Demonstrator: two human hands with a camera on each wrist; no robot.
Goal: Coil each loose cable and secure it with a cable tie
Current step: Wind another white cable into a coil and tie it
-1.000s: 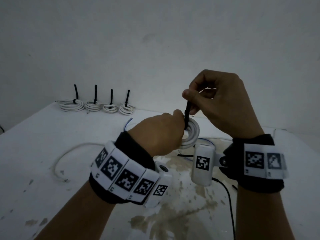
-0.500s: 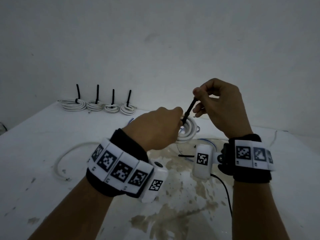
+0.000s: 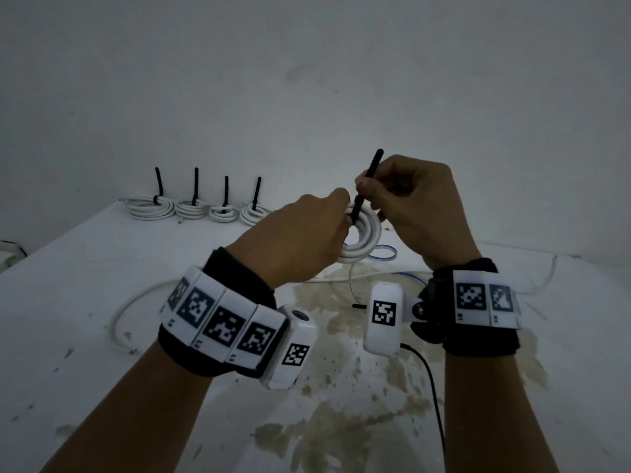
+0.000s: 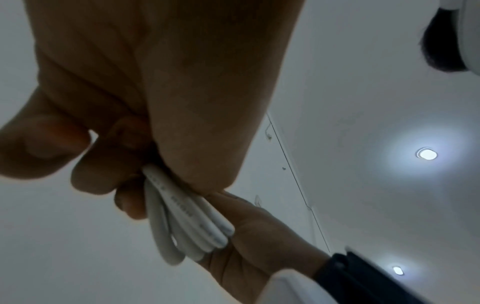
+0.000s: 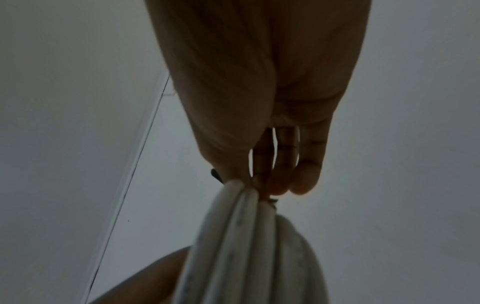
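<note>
Both arms are held up in front. The left hand (image 3: 304, 233) grips the coiled cable (image 3: 367, 233). The right hand (image 3: 416, 206) pinches the black cable tie (image 3: 367, 180).

Dim, greyish frames; two ceiling lights (image 4: 426, 153) glare overhead, wrist views blurred.

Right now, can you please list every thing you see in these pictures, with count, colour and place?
held cable coil: one, white, in the air above the table, between both hands
cable tie: one, black, around the held coil, tail pointing up
tied coils: four, white with black ties, in a row at the table's far edge
loose cables: several, white, some blue, lying on the table
table: one, white, stained in the middle
left hand: grips the coil
right hand: pinches the tie's tail
</note>
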